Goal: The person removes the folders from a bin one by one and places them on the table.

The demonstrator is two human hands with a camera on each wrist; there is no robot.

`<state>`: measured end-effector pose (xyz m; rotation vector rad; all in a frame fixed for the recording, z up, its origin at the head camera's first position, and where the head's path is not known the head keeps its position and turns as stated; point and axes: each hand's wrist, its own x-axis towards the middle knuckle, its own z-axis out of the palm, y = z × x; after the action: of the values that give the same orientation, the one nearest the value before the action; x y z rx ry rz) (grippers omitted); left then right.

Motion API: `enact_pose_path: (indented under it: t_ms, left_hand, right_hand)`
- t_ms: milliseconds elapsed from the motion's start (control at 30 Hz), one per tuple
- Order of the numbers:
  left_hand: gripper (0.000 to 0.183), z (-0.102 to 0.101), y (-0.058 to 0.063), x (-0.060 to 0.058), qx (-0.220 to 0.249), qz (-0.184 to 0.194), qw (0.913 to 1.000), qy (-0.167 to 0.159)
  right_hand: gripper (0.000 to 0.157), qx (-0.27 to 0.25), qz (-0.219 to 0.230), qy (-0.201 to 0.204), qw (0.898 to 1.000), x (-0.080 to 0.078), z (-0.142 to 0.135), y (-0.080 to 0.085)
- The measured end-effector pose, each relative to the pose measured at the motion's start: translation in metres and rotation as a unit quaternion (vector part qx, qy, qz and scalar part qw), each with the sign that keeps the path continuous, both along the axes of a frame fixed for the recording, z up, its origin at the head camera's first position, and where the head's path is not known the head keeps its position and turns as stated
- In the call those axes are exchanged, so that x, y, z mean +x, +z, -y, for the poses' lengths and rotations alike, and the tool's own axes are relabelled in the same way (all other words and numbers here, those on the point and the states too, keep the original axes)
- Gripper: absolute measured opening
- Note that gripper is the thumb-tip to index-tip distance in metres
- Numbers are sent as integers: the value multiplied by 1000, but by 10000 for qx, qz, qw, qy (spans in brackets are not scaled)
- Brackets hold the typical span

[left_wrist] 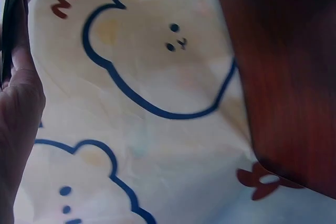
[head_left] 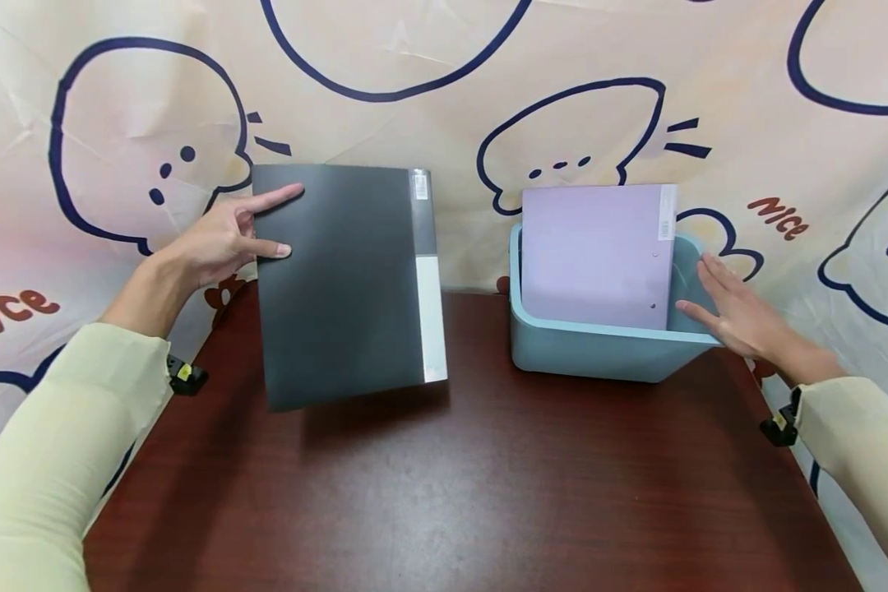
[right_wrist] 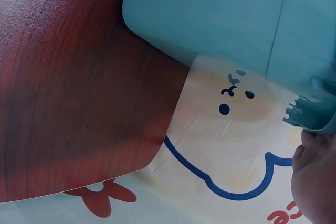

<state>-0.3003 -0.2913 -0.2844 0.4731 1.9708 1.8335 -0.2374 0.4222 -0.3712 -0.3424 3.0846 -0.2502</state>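
My left hand (head_left: 218, 238) pinches the left edge of a dark grey file folder (head_left: 340, 279), thumb and index finger lying across its face. The folder hangs upright above the table, a white label strip on its right side. In the left wrist view only a thin edge of the folder (left_wrist: 11, 24) shows beside the hand (left_wrist: 21, 98). My right hand (head_left: 740, 312) holds the right rim of a light blue plastic bin (head_left: 592, 353). A purple folder (head_left: 595, 255) stands inside the bin and sticks up above it. The right wrist view shows the fingers (right_wrist: 310, 150) at the bin's handle edge.
The dark red-brown wooden table (head_left: 444, 477) extends in front of both things. Behind it hangs a pale cloth (head_left: 385, 131) with cartoon outlines, also covering the sides. The bin stands near the table's far right edge.
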Motion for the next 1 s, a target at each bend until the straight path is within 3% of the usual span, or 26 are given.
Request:
enact_pose_path:
  t_ms: [167,333,833,1000]
  left_hand:
    - [82,13,-15,-4,-625,62,9978,220]
    - [83,25,-30,-8,-1342,-60,9900,428]
    - [83,63,-63,-22,-2014,410,9777,426]
    - [84,71,-72,-26,-2420,409,9689,310]
  right_hand:
    - [86,4,36,25,10000,1,1,1]
    - [85,-1,55,36,10000,0,0,1]
    - [86,36,88,-71,9999,-2,0,-1]
    - [86,36,20,-79,10000,-2,0,-2]
